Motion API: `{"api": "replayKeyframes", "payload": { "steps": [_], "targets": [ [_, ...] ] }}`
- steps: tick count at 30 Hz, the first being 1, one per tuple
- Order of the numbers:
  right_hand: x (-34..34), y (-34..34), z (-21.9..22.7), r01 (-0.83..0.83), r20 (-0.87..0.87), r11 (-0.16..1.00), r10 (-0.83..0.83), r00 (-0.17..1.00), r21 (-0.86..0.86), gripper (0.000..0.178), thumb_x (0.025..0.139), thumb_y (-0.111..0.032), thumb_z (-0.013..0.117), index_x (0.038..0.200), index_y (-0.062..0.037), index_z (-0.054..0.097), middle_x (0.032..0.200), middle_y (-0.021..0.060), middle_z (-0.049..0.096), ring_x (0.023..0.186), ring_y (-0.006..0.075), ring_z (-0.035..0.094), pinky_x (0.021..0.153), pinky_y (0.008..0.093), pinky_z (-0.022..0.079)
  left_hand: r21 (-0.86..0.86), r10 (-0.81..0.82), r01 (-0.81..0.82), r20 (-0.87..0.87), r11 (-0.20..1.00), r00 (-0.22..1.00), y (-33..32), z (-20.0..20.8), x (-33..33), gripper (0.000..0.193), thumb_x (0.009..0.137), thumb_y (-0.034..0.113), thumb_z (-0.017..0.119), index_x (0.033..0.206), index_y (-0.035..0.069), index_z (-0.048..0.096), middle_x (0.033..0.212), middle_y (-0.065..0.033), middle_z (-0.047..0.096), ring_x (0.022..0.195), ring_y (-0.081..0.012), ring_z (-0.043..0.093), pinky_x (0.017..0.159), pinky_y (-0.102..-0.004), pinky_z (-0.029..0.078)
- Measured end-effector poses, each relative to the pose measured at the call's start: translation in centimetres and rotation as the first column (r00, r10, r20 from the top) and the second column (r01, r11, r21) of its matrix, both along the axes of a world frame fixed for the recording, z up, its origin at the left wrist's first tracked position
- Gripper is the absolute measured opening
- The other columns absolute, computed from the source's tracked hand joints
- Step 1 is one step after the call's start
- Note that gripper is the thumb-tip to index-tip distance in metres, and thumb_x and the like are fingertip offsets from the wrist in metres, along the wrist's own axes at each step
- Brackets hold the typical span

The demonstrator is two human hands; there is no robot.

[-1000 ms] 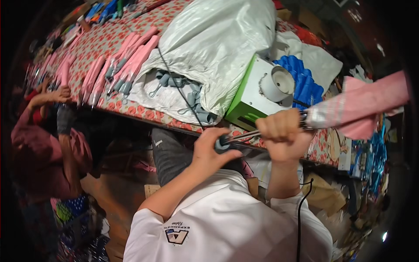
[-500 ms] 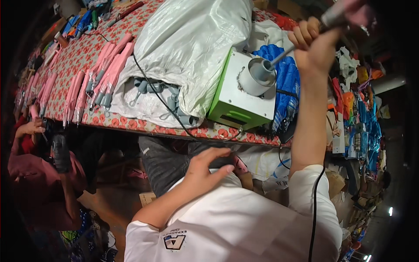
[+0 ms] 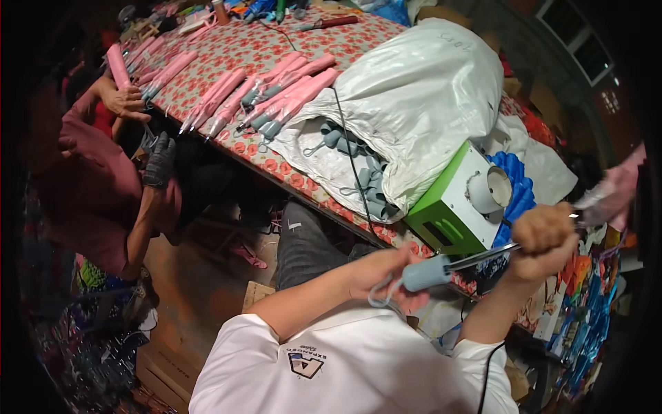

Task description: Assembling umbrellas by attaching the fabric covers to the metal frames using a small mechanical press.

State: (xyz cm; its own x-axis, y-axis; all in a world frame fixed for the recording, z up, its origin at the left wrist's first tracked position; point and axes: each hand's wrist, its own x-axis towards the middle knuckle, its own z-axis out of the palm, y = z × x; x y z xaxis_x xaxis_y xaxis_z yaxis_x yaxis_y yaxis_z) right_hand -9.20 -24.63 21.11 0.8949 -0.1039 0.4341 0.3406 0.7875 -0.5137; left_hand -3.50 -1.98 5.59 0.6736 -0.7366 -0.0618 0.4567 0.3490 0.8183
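Left hand (image 3: 386, 272) cups the grey umbrella handle (image 3: 426, 274), right hand (image 3: 545, 238) grips the metal shaft (image 3: 483, 257) tight, near the green box machine (image 3: 458, 207) on the surface (image 3: 255, 52).

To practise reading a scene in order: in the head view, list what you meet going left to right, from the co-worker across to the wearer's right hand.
Co-worker's maroon sleeve → pink folded umbrellas → left hand → grey-blue handle → green box machine → right hand.
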Motion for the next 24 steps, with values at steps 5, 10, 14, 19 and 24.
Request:
{"api": "replayKeyframes", "payload": {
  "steps": [5,10,14,19,24],
  "targets": [
    [1.2,0.1,-6.4,0.330,-0.263,0.941,-0.299,0.917,0.080,0.040,0.097,-0.032,0.035,0.060,-0.0187,0.035,0.046,-0.0097,0.024,0.038,0.0024,0.016,0.038,0.0193,0.016,0.383,-0.179,-0.061,0.559,0.922,0.810,0.3,0.5,-0.2,0.032,0.083,0.018,0.070,0.110,0.003,0.061,0.089,-0.0103,0.068,0.066,-0.0224,0.062,0.066,-0.0296,0.050],
    [2.0,2.6,-8.0,0.220,-0.306,0.975,-0.219,0.927,-0.031,0.046,0.097,-0.046,0.039,0.069,-0.0120,0.049,0.052,-0.0024,0.040,0.044,0.0092,0.033,0.045,0.0231,0.027,0.350,-0.104,-0.199,0.683,0.916,0.723,1.0,-3.7,1.1,0.034,0.076,0.015,0.072,0.107,0.005,0.061,0.087,-0.0093,0.067,0.068,-0.0201,0.060,0.066,-0.0293,0.048],
    [3.4,2.7,-2.8,0.427,-0.341,0.896,-0.441,0.830,-0.120,0.058,0.089,-0.057,0.051,0.098,-0.0004,0.060,0.079,0.0112,0.058,0.074,0.0245,0.055,0.070,0.0376,0.047,0.421,-0.282,0.071,0.463,0.904,0.841,2.2,-3.0,0.4,0.033,0.075,0.012,0.072,0.105,0.006,0.062,0.083,-0.0050,0.064,0.067,-0.0162,0.056,0.066,-0.0259,0.046],
    [4.9,-1.2,-6.9,0.219,-0.141,0.958,-0.246,0.959,-0.183,0.052,0.090,-0.045,0.057,0.109,0.0032,0.059,0.101,0.0128,0.061,0.101,0.0273,0.054,0.092,0.0421,0.045,0.366,-0.283,0.162,0.304,0.916,0.910,2.0,-2.8,-0.3,0.032,0.074,0.011,0.069,0.104,0.004,0.060,0.084,-0.0045,0.063,0.069,-0.0157,0.053,0.067,-0.0263,0.046],
    [2.3,10.8,-16.1,-0.208,-0.482,0.788,-0.125,0.867,-0.579,0.073,0.093,-0.056,0.045,0.134,0.0047,0.044,0.126,0.0180,0.054,0.116,0.0283,0.051,0.103,0.0386,0.035,0.298,-0.174,0.120,0.163,0.947,0.971,2.1,-2.2,0.6,0.031,0.074,0.009,0.067,0.103,0.003,0.059,0.085,-0.0042,0.061,0.068,-0.0150,0.053,0.066,-0.0256,0.045]
  ]
}}
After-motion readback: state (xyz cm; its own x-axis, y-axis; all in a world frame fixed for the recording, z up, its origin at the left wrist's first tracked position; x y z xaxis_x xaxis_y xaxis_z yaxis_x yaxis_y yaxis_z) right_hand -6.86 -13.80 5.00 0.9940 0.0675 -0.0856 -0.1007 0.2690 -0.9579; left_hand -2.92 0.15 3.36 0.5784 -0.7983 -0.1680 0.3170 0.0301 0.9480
